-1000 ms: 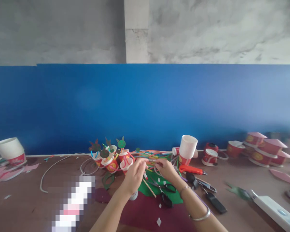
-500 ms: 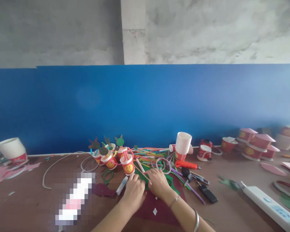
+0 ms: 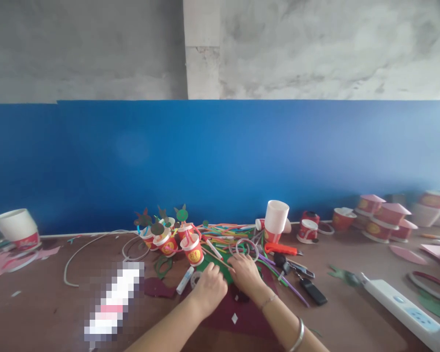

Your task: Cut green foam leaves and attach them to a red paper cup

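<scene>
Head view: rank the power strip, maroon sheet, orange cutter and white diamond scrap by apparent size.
1. Power strip and maroon sheet: unsure which, sheet partly hidden.
2. Orange cutter.
3. White diamond scrap.

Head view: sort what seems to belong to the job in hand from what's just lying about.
Likely in the job, under or near the left hand and right hand: green sheet, maroon sheet, thin stick, white tube.

Probably just lying about, off to the right: power strip, black fob, pink piece.
</scene>
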Demonstrator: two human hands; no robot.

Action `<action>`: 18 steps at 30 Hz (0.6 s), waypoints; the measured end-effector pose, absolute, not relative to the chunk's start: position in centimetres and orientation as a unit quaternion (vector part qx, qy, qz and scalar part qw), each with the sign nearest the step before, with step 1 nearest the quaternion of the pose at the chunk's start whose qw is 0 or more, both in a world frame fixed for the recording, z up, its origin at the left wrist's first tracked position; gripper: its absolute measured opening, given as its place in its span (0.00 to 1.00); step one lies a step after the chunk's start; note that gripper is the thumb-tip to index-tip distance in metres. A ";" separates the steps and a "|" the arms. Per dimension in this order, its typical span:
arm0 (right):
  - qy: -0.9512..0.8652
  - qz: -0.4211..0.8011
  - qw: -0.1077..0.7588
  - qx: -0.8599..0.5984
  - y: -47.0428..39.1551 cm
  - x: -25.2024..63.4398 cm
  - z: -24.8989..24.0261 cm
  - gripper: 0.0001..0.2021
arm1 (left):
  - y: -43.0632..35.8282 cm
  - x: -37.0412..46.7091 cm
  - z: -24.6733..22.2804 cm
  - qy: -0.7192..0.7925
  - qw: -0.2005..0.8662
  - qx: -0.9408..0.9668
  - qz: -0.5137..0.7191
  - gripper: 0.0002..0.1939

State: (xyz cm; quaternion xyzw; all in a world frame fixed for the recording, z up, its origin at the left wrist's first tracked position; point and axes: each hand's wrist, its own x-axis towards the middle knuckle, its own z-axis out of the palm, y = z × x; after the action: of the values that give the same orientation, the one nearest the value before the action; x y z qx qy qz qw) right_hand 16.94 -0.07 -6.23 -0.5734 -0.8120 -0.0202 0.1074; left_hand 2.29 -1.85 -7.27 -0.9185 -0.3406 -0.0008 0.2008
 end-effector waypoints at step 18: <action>-0.816 -0.002 0.050 -0.575 0.5 18.3 -5.3 0.14 | -1.4 4.0 -7.0 -0.392 0.111 -0.913 0.014 0.05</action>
State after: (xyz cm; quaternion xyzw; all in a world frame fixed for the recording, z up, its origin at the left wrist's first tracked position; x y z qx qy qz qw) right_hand 18.25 0.49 -5.32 -0.5754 -0.8164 -0.0020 0.0501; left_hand 3.98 -1.43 -7.01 -0.9130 -0.3923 0.0142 0.1114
